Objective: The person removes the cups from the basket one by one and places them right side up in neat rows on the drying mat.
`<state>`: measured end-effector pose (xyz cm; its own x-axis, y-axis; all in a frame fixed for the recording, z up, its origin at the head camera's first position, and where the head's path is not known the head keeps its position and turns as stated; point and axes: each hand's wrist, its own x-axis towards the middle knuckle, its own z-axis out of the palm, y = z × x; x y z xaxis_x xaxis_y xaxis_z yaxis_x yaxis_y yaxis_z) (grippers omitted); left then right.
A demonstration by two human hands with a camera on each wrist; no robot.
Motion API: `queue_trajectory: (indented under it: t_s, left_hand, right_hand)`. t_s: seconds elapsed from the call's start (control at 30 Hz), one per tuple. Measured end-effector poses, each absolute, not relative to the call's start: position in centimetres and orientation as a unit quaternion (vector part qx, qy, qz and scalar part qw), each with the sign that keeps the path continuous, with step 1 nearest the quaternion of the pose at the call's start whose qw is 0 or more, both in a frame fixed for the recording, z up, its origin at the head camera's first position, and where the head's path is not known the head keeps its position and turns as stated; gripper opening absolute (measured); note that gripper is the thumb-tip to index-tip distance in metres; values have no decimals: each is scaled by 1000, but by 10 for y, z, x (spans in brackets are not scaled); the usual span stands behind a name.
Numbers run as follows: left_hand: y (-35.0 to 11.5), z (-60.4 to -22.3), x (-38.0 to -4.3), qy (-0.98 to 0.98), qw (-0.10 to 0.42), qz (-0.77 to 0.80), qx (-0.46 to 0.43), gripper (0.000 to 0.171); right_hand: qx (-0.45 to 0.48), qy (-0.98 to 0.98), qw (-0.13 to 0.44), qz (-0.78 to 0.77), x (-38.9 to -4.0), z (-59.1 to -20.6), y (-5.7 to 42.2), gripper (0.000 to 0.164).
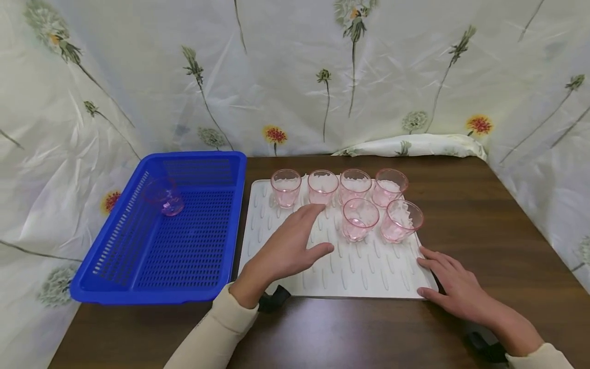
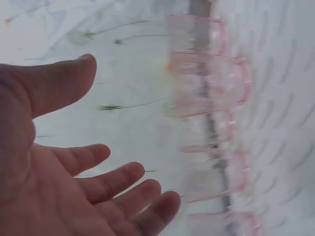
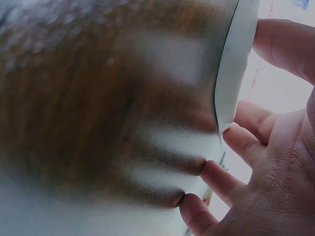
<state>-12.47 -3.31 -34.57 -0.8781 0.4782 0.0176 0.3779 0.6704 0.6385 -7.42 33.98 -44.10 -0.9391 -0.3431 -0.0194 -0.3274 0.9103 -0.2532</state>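
Several clear pink glasses [image 1: 361, 221] stand upright in two rows on a white ridged draining mat [image 1: 322, 281], toward its back and right. My left hand [image 1: 290, 241] hovers over the mat's left part, fingers spread and holding nothing, just in front of the back row. In the left wrist view its palm faces the camera, with the glasses beyond the fingertips. My right hand [image 1: 456, 287] rests at the mat's front right corner. In the right wrist view the fingertips reach the dark tabletop and the thumb lies against the pale mat edge [image 3: 236, 73].
A blue perforated plastic basket [image 1: 236, 220] sits left of the mat, with one pink glass [image 1: 171, 206] tilted by its left wall. Flower-printed white sheeting [image 1: 295, 77] hangs around the dark wooden table [image 1: 484, 220]. A rolled piece of sheeting [image 1: 428, 144] lies along the back edge.
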Motion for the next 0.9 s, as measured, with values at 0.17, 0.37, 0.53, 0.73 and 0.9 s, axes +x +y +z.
queue_trajectory:
  t_s: [0.17, 0.37, 0.53, 0.73, 0.9]
  left_hand:
    - [-58, -326, -109, 908, 25, 330, 256, 66]
    - [-97, -313, -98, 912, -29, 317, 257, 63]
    - [-130, -307, -92, 919, -48, 309, 241, 64]
    - [-162, -306, -91, 930, -51, 293, 214, 61]
    - [-182, -303, -94, 935, -62, 274, 216, 59]
  right_hand:
    - [-165, 978, 44, -123, -75, -442, 341, 66]
    - [-157, 978, 65, -121, -76, -442, 340, 68]
    - [-161, 978, 56, -121, -76, -441, 340, 67]
    - [-162, 978, 49, -123, -75, -440, 340, 66]
    - [-158, 978, 54, -125, -74, -440, 340, 67]
